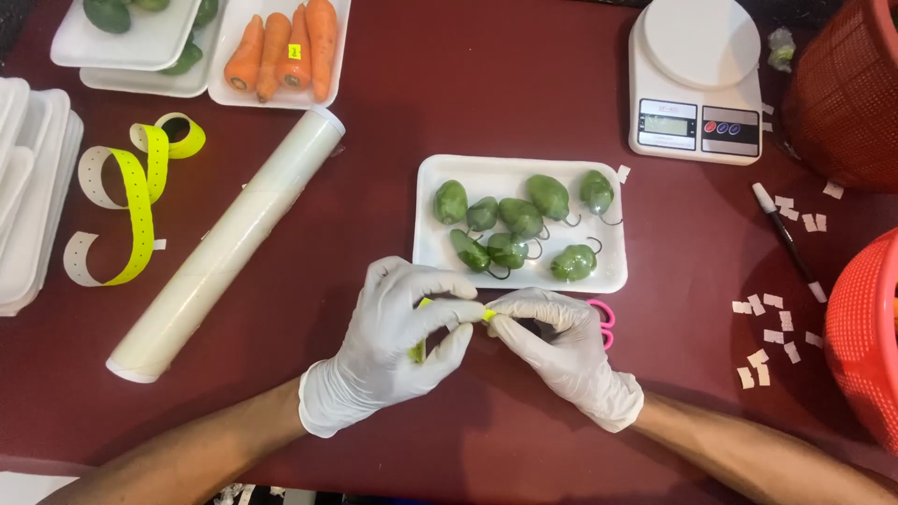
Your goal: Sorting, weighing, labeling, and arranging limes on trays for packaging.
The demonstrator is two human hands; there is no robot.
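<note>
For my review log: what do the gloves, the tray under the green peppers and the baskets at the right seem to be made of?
Both gloves, on the left hand and right hand, look like thin white latex or nitrile: matte, wrinkling at the knuckles. The tray under the green peppers looks like white foam: matte, with a soft rounded rim. The baskets appear to be moulded red plastic with a fine lattice wall.

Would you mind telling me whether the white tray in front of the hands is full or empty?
Partly full. The white tray holds seven green peppers in one layer, with bare white foam showing around them.
</note>
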